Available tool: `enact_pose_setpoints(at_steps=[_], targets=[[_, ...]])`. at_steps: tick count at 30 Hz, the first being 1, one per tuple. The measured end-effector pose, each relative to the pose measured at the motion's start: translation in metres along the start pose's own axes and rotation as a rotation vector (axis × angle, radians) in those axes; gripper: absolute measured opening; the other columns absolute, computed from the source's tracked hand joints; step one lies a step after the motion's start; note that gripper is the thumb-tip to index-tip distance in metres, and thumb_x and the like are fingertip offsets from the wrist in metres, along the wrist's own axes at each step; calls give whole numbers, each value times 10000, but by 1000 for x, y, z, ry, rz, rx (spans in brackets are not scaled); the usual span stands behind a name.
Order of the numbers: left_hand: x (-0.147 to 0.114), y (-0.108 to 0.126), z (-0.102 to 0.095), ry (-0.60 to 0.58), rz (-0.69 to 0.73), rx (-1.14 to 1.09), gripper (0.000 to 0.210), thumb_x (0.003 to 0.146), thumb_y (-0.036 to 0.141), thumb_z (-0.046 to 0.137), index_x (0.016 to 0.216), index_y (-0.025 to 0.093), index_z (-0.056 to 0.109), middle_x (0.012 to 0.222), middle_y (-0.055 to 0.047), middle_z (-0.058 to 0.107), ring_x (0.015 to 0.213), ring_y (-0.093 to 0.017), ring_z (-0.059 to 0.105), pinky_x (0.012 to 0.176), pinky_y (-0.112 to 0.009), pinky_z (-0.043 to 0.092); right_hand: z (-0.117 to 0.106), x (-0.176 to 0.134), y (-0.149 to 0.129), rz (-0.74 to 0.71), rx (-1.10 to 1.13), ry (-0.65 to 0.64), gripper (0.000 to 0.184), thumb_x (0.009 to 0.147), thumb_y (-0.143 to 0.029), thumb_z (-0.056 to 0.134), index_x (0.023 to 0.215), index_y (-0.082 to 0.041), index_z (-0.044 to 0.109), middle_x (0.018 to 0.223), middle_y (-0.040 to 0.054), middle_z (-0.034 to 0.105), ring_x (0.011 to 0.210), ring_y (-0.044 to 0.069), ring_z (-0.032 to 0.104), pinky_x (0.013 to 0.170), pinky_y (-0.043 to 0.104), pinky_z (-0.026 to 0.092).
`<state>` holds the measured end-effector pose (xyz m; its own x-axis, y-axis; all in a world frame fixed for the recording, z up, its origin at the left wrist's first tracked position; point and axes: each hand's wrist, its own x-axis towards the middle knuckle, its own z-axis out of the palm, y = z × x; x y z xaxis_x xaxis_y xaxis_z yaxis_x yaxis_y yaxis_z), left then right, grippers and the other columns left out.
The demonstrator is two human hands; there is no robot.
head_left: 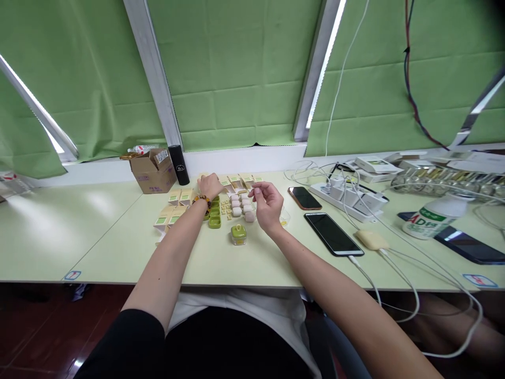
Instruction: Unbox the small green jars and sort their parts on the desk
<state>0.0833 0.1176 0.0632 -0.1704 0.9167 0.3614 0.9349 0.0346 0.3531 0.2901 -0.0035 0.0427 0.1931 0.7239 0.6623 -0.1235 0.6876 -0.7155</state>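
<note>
My left hand [210, 185] reaches over the back of the small items, its fingers bent down and closed; their tips are hidden. Beside its wrist lie several square green lids or trays [214, 222] in rows. My right hand [270, 206] is raised a little to the right, thumb and forefinger pinched together; anything between them is too small to make out. Just left of it stand rows of pale pink blocks [236, 211] and tiny gold-coloured pieces [223, 212]. Nearer me sits a small clear case with a green lid [239, 235]. Small cream cartons [185, 197] lie left and behind.
At the back left stand an open cardboard box [153, 173] and a black cylinder [179, 165]. To the right lie two phones [333, 234], a power strip [357, 209] with white chargers, a tangle of cables, and a white bottle [436, 217].
</note>
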Motion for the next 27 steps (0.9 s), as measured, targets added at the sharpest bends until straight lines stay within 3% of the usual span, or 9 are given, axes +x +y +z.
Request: enact_pose_setpoints(at_steps=[3,5,10,15,18,21,27], targets=[[-9,1,3,-74,180,50,299,815,275,694,1087,194,788,1086,-180,754,1271,-397,488,1057,-520,316,1,0,0,3,-8,-5,236,961,-471,645,982,-237,661,746,2,672,712,173,632,667,313,485],[-14,4,7,-126,223,101,277,808,260,663,1033,189,808,1063,-189,754,1258,-403,472,1058,-535,303,0,-1,0,4,-18,-10,225,960,-455,645,986,-233,666,746,0,673,715,172,633,669,312,489],[-16,13,13,-143,206,137,140,805,199,642,832,146,768,953,-218,731,1229,-412,480,1030,-521,321,-2,-2,1,1,-22,-19,191,962,-415,642,986,-228,673,746,2,672,708,170,623,661,309,485],[-19,18,7,-138,191,131,173,803,195,642,902,150,777,971,-203,730,1232,-412,467,1012,-509,328,-2,-2,1,-18,-25,-31,183,967,-394,635,987,-218,678,749,0,674,701,164,624,659,305,476],[-31,18,-4,-95,198,45,323,826,189,606,1087,162,794,1037,-181,746,1244,-396,444,1028,-513,323,-3,0,2,-22,-31,-29,189,964,-398,642,983,-214,678,746,2,677,703,168,628,659,310,476],[-57,14,-24,-105,292,-107,438,825,155,555,1196,207,780,1108,-125,764,1231,-367,458,1051,-519,341,-4,2,4,-14,-23,-28,202,962,-418,653,984,-218,673,754,5,681,711,171,635,663,313,482],[-135,1,-76,-472,646,-175,518,838,245,640,1354,270,670,1295,-62,711,1266,-323,500,1096,-447,376,-1,8,7,23,-32,-40,218,945,-434,647,998,-223,653,750,0,686,674,159,601,648,309,473]])
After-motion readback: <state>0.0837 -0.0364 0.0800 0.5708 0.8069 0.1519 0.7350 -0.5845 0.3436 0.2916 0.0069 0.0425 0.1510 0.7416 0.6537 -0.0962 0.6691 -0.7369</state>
